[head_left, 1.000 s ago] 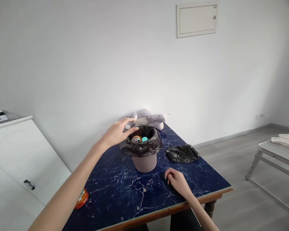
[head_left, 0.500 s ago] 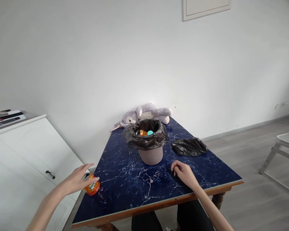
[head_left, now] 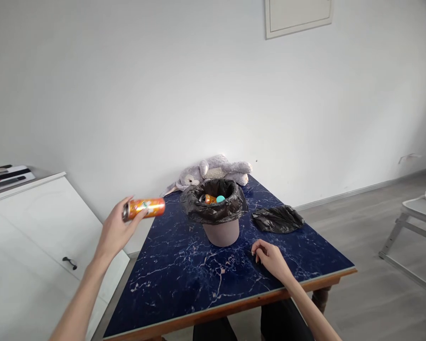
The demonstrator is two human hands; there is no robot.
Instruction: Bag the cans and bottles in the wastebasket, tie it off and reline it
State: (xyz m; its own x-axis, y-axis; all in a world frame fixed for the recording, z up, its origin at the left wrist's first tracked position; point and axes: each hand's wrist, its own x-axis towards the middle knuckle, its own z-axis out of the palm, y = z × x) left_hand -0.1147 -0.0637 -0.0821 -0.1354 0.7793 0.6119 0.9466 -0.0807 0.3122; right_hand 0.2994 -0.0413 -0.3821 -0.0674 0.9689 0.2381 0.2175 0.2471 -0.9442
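— What is hidden or hard to read here?

— The left hand point(head_left: 116, 232) is clamped around an orange can point(head_left: 144, 208), held level in the air off the table's left edge, at nine o'clock from the bin point(head_left: 222, 231). The palm covers part of the can's near end and its label is too blurred to read. The right hand point(head_left: 270, 258) rests on the table point(head_left: 184, 289) at five o'clock from the bin with its fingers curled under. I cannot tell whether they pinch anything.

— And inside the bin?

— A black liner point(head_left: 199, 210) is folded over the rim. Only the tops of a second can point(head_left: 208, 199) and a teal thing point(head_left: 220, 199) show, so the rest is out of sight.

— Anything cut off?

— The wall panel point(head_left: 298, 16) at one o'clock runs out of the top edge. A pale frame point(head_left: 410, 213) at three o'clock is cut by the right edge. The flat things point(head_left: 5, 173) on the white cabinet point(head_left: 28, 222) at nine o'clock are partly out of view.

— The surface and the room?

— The table has a dark blue marbled top with a wooden edge. A loose black bag point(head_left: 277, 219) lies at three o'clock from the bin, and a grey plush toy point(head_left: 213, 170) lies at twelve o'clock against the white wall. The floor point(head_left: 358, 265) is grey planks.
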